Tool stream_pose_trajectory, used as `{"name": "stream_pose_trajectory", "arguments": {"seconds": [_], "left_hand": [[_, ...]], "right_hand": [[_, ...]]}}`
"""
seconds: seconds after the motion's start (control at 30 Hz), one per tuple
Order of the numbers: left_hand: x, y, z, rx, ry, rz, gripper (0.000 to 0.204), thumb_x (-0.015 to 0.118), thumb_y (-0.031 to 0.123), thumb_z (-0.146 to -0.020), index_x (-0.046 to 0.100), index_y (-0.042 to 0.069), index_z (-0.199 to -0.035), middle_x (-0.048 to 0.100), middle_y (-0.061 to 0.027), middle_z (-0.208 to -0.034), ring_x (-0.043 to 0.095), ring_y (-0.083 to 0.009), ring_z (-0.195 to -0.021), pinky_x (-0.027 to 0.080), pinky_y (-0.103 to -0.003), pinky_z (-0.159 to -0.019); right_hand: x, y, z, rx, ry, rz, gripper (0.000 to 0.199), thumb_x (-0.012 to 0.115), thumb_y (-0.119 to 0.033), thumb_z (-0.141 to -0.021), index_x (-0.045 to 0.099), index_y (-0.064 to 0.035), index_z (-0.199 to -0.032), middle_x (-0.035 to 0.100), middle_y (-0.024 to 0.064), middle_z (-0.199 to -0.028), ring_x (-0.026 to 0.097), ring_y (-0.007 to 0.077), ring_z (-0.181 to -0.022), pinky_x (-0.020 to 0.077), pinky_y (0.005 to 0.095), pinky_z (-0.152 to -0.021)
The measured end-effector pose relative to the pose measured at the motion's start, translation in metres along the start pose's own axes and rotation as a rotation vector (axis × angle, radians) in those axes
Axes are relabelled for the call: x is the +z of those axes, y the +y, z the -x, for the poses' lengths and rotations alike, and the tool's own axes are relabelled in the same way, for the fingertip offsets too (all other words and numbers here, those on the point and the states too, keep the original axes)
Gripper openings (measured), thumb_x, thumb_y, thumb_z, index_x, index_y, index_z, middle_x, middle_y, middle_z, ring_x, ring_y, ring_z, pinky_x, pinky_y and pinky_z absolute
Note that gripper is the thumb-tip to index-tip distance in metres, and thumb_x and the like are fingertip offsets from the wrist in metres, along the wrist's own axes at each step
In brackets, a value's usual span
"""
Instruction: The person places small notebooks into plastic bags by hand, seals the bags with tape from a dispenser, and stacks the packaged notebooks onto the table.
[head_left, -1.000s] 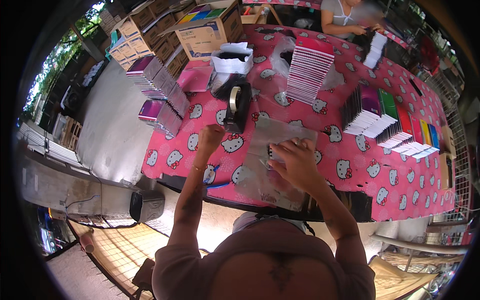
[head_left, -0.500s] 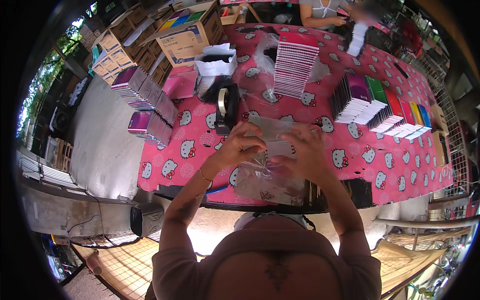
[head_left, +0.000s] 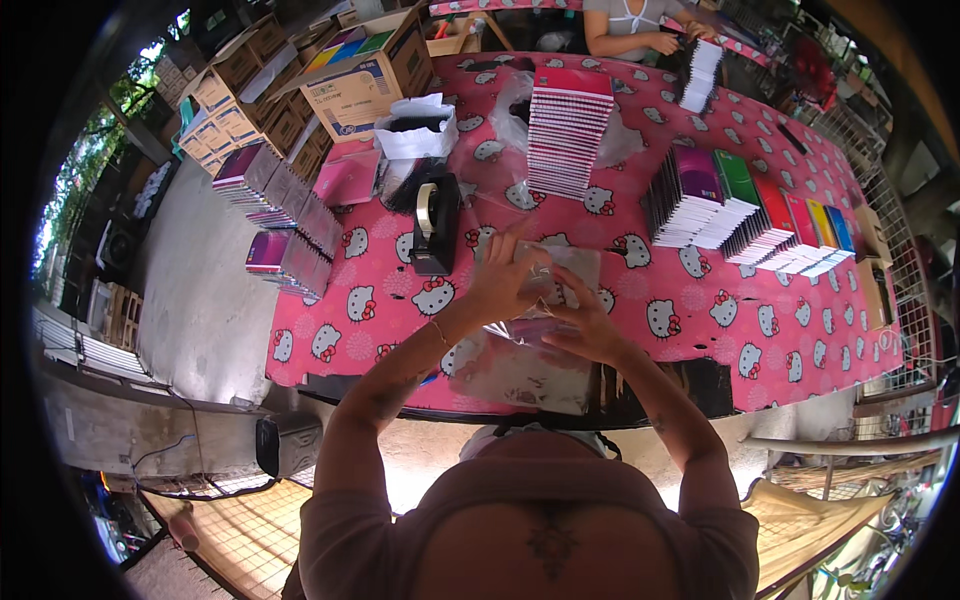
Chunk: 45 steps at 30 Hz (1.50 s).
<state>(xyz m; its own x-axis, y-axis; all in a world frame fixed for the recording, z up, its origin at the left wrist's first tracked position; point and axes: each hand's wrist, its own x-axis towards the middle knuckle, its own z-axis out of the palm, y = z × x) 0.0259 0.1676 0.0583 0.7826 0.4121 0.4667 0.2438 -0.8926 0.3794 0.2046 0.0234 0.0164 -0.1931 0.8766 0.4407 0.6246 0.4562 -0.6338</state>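
A bundle in clear plastic wrap lies before me near the table's front edge. My left hand reaches over its far left part, fingers stretched out on the plastic. From the right, my right hand touches the wrap, its fingers apart and its fingertips close to the left hand. What lies inside the wrap is mostly hidden by my hands. A flat clear sheet shows on the near side. Just beyond my left hand stands a black tape dispenser with a roll on it.
A tall stack of red-covered notebooks stands beyond my hands. More notebooks in several colours line the right; purple wrapped stacks sit at the left edge. Cardboard boxes and a white bag are behind. A co-worker handles notebooks opposite.
My left hand has stretched its fingers farther over the plastic. The right hand has moved in closer to the left. The whole view has shifted slightly.
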Motion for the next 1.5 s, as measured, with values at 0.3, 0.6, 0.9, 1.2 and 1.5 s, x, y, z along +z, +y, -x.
{"name": "stream_pose_trajectory", "arguments": {"seconds": [0.3, 0.6, 0.9, 1.2, 1.5], "left_hand": [[-0.03, -0.063, 0.146, -0.637, 0.203, 0.187, 0.061, 0.075, 0.022, -0.086, 0.049, 0.007, -0.138, 0.06, -0.0195, -0.119, 0.06, -0.0359, -0.107, 0.046, -0.048, -0.098], [-0.046, -0.028, 0.253, -0.734, 0.152, -0.209, 0.027, 0.059, 0.006, -0.092, 0.063, 0.01, -0.118, 0.062, -0.0123, -0.095, 0.063, -0.034, -0.088, 0.05, -0.047, -0.075], [-0.021, 0.015, 0.179, -0.375, 0.026, -0.148, 0.037, 0.068, 0.007, -0.088, 0.067, 0.012, -0.125, 0.061, -0.0104, -0.099, 0.062, -0.0297, -0.084, 0.053, -0.04, -0.072], [-0.028, 0.009, 0.128, -0.51, 0.278, 0.225, 0.053, 0.072, 0.02, -0.087, 0.057, 0.006, -0.136, 0.062, -0.0162, -0.119, 0.061, -0.0359, -0.111, 0.049, -0.045, -0.093], [0.002, -0.028, 0.033, -0.61, -0.186, 1.068, 0.052, 0.072, 0.021, -0.092, 0.057, 0.0, -0.138, 0.065, -0.0076, -0.122, 0.058, -0.0163, -0.117, 0.045, -0.031, -0.1]], "right_hand": [[0.007, 0.016, 0.047, 0.92, -0.093, -0.486, 0.041, 0.064, -0.043, -0.095, 0.068, -0.0107, -0.121, 0.048, 0.019, -0.145, 0.051, 0.0321, -0.13, 0.0367, 0.0492, -0.108], [0.066, -0.03, 0.036, -0.123, -0.399, -0.023, 0.033, 0.072, -0.043, -0.084, 0.072, -0.0108, -0.091, 0.052, 0.0133, -0.144, 0.051, 0.0301, -0.128, 0.0401, 0.047, -0.101], [0.138, -0.053, 0.043, -0.303, -0.516, 0.055, 0.032, 0.069, -0.038, -0.087, 0.069, -0.0105, -0.102, 0.056, 0.0116, -0.141, 0.052, 0.0279, -0.128, 0.0354, 0.0553, -0.104], [0.014, -0.047, 0.01, 0.519, 0.298, -0.376, 0.025, 0.064, -0.015, -0.095, 0.064, -0.0072, -0.118, 0.066, 0.0095, -0.111, 0.062, 0.0206, -0.111, 0.0508, 0.0348, -0.091], [-0.009, 0.027, -0.07, 0.543, -0.126, -0.519, 0.05, 0.072, -0.024, -0.094, 0.055, -0.0018, -0.135, 0.065, 0.0098, -0.123, 0.063, 0.0155, -0.107, 0.0515, 0.0296, -0.088]]}}
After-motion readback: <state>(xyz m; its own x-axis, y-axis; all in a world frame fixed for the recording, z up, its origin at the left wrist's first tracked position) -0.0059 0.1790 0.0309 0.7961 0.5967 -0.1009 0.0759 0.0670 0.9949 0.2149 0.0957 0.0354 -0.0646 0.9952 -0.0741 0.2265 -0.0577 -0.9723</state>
